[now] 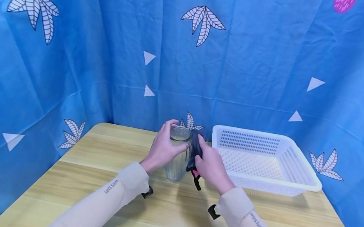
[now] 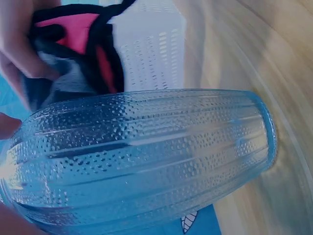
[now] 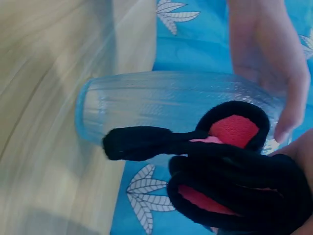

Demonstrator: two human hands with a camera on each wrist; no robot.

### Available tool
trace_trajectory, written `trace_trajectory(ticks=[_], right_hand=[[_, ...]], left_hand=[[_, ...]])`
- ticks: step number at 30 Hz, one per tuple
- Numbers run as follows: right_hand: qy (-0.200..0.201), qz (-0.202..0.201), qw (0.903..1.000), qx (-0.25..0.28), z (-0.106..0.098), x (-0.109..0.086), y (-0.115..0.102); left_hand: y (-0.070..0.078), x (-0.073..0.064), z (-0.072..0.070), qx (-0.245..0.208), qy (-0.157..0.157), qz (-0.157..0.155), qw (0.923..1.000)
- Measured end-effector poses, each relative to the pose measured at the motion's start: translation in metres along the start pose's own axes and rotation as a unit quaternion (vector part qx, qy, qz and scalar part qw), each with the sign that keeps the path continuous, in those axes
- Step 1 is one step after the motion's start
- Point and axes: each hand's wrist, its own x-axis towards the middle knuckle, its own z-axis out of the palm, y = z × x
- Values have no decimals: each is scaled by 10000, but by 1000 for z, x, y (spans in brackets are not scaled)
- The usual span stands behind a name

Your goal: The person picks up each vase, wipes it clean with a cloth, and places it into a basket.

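Observation:
A clear ribbed glass vase [image 1: 175, 166] stands upright on the table, its open mouth at the top. My left hand [image 1: 163, 148] grips it near the rim, thumb in front and fingers around the far side. Dimples and long ridges show on the vase [image 2: 161, 152] in the left wrist view. Against the vase's right side, my right hand [image 1: 212, 165] holds a folded dark grey cloth piece [image 1: 194, 147] with black edging and pink lining. A black strap hangs from this cloth piece [image 3: 234, 196]; its exact kind I cannot tell.
Right of the hands, a white perforated plastic basket [image 1: 263, 184] sits at the back of the wooden table [image 1: 164, 222]. A blue patterned curtain [image 1: 188, 71] hangs behind the table and along both sides.

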Motion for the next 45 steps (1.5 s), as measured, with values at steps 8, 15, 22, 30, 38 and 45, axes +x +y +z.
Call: trace_trajectory(ticks=[8,15,22,30,38,45], right_hand=[[-938,238,9953,-74,28,-2,23],[-1468,422,9879,-264,46,-9,35],[-1387,370,9896,-82,45,-12,38],[-963,303,9931,599,35,-12,34],[-298,276,9965,731,6,-12,13],[318,-41,9989,345,-7,-10,-4]], left_hand=[[-1,-2,2,-112,-31,-58,9999],[-4,-4,4,-384,-133,4,9992],[-1,-5,5,-435,-57,-174,9989],[0,-8,3,-260,107,-112,9995],[7,-11,-1,-219,110,-217,9995],[8,-11,1,-192,-17,-77,9998]])
